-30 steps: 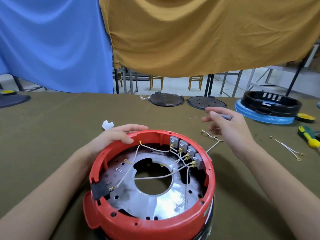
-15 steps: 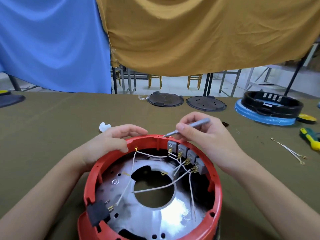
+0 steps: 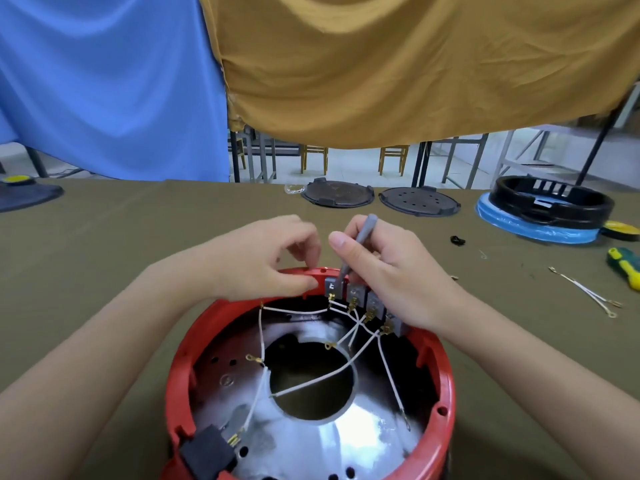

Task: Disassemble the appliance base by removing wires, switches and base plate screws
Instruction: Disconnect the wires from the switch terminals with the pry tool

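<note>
The red base (image 3: 311,393) is pinched at its far rim by the left hand (image 3: 273,265). A grey screwdriver (image 3: 356,251), gripped by the nearer right hand (image 3: 391,271), is pointed steeply down onto the leftmost switch (image 3: 335,285).

Switches (image 3: 363,301) line base (image 3: 446,386) far rim; wires (image 3: 322,375) seemingly inside.

One red appliance base (image 3: 311,393) carries four grey switches (image 3: 356,292) in a row on its far rim and one black socket block (image 3: 207,455). Near the table's far edge lie two dark round plates (image 3: 337,194), one black ring housing (image 3: 554,202) and one green-yellow screwdriver (image 3: 625,263). Two hands work, the left (image 3: 266,261) and the right (image 3: 388,268), with one grey tool (image 3: 356,247).
</note>
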`<state>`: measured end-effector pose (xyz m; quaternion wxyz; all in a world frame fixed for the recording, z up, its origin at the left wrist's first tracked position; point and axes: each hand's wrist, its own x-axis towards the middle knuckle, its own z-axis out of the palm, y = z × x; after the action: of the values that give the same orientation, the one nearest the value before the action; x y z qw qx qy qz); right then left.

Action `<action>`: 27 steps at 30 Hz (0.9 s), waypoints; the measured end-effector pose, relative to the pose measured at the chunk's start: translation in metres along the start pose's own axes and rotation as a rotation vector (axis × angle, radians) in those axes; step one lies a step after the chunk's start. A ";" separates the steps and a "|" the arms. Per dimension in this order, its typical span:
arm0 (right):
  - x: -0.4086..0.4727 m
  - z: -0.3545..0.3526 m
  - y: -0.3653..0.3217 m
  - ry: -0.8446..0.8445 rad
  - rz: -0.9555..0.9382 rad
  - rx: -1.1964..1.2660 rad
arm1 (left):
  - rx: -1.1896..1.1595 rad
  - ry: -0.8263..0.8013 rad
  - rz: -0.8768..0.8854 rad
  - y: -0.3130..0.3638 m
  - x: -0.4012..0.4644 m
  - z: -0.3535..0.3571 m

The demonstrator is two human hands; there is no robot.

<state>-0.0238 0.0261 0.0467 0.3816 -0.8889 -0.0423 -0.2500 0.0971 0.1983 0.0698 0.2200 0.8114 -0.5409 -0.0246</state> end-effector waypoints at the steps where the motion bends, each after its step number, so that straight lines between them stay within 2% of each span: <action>1: -0.002 0.002 0.000 0.009 -0.009 -0.013 | -0.017 -0.007 0.027 0.003 0.001 0.004; 4: -0.006 0.001 0.002 0.061 -0.014 0.023 | -0.019 -0.022 0.081 0.005 0.002 0.017; 8: -0.003 0.000 0.004 0.033 -0.057 -0.084 | 0.011 0.064 0.138 -0.003 0.002 0.022; 17: -0.014 -0.007 0.002 0.083 -0.052 -0.083 | 0.062 0.184 0.245 -0.001 -0.003 0.023; 21: -0.016 -0.007 0.001 0.049 -0.036 -0.092 | 0.086 0.150 0.303 0.000 -0.005 0.023; 27: -0.014 -0.007 0.003 0.035 0.039 -0.027 | 0.155 0.014 0.312 -0.002 -0.005 0.024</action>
<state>-0.0381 0.0206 0.0427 0.3750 -0.8902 -0.0147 -0.2583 0.0896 0.1951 0.0464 0.1616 0.7322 -0.6592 0.0574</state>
